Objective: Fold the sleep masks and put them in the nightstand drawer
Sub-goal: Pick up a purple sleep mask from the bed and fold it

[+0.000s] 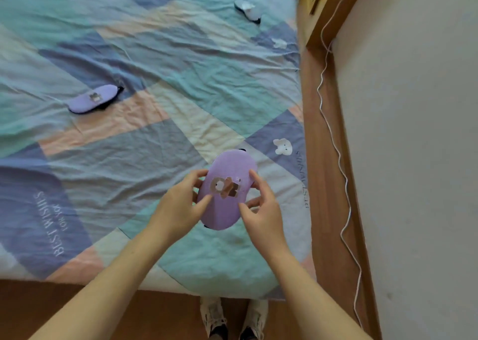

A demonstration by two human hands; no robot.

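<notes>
our left hand [178, 207] and right hand [263, 210] pinch a purple sleep mask [227, 192] above the bed [155, 55]. two more masks, a purple one [94, 99] and a pale one [248, 10], lie on it

lilac sleep mask [227, 197]: unfolded, printed face up, cartoon patch at centre, held above the bed's near right part, black strap peeking at both ends | second lilac mask [94, 99]: flat on the bed, left of middle (black strap under it) | pale blue-white mask [247, 10]: far right on the bed, blurred
</notes>
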